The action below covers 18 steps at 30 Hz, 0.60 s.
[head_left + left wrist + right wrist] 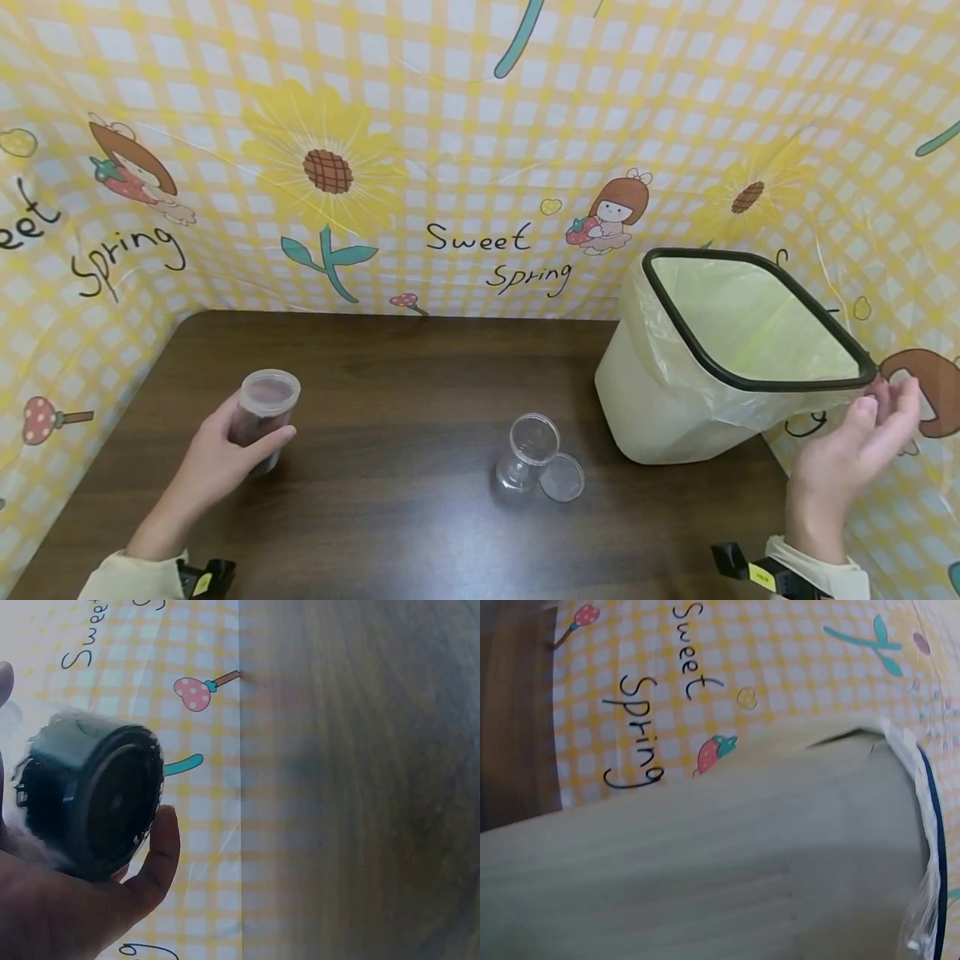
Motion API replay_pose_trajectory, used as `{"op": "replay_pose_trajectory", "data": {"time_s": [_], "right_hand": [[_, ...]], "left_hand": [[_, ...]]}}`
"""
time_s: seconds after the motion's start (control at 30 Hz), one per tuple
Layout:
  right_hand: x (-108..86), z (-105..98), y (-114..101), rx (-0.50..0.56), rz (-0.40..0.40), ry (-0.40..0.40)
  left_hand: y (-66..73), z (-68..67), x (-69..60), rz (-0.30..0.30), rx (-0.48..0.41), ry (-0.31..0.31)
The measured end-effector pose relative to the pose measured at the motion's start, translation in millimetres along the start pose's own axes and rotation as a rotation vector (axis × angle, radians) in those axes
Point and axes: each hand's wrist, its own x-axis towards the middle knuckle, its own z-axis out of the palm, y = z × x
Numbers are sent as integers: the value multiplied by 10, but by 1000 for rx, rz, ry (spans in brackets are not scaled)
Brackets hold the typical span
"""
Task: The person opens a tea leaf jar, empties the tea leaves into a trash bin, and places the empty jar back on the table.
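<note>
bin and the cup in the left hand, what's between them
In the head view, a clear cup and a round lid sit on the table between the held cup and the bin.

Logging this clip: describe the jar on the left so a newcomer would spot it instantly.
Find the brown table below the yellow checked cloth. On its left side, the left hand grips a darker-looking jar. Unlike the clear jar standing nearer the bin, this one is in a person's grasp.
</note>
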Motion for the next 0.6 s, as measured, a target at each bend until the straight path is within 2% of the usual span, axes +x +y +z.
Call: {"op": "replay_pose_trajectory", "data": {"time_s": [0.17, 0.33, 0.6], "right_hand": [[-61, 53, -47, 24, -58, -38], [-93, 82, -73, 36, -57, -53], [-148, 106, -168, 51, -57, -64]], "left_hand": [[42, 6, 3, -11, 0, -3], [74, 0, 11, -35, 5, -15], [154, 26, 29, -49, 47, -82]]}}
